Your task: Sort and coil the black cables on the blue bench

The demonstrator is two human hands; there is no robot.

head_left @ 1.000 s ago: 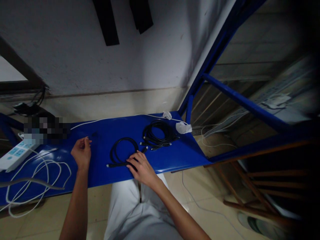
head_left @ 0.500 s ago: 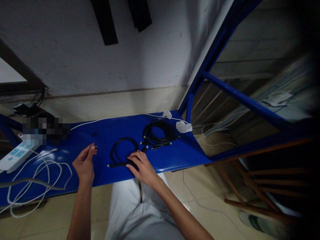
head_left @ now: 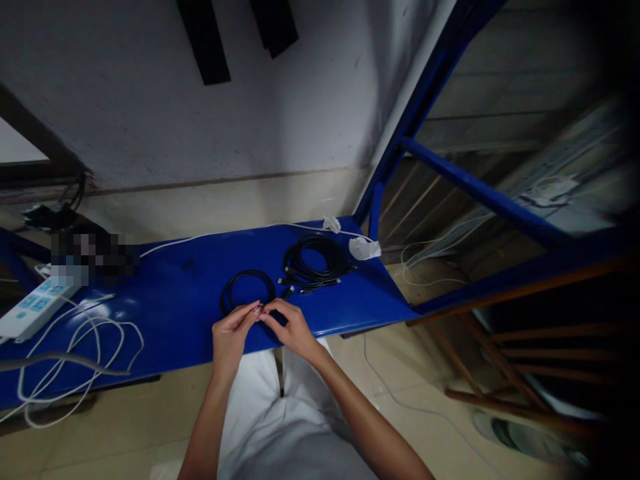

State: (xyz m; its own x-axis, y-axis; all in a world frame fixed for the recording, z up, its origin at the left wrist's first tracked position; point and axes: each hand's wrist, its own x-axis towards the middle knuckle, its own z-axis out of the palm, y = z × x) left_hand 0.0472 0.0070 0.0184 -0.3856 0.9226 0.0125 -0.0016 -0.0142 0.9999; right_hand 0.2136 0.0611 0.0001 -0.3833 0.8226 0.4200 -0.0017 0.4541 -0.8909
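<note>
Both hands, left (head_left: pixel 231 333) and right (head_left: pixel 291 328), pinch the near edge of the small cable coil (head_left: pixel 249 291) on the tabletop (head_left: pixel 170 300). Risk: a loose pinch lets loops spring apart, snagging the larger coil (head_left: pixel 314 263).

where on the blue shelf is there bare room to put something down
Bare blue shelf lies between the white cable loops and the small black coil. It is crowded right of there: both hands, left hand and right hand, meet at that coil, with the larger black bundle just beyond.
</note>
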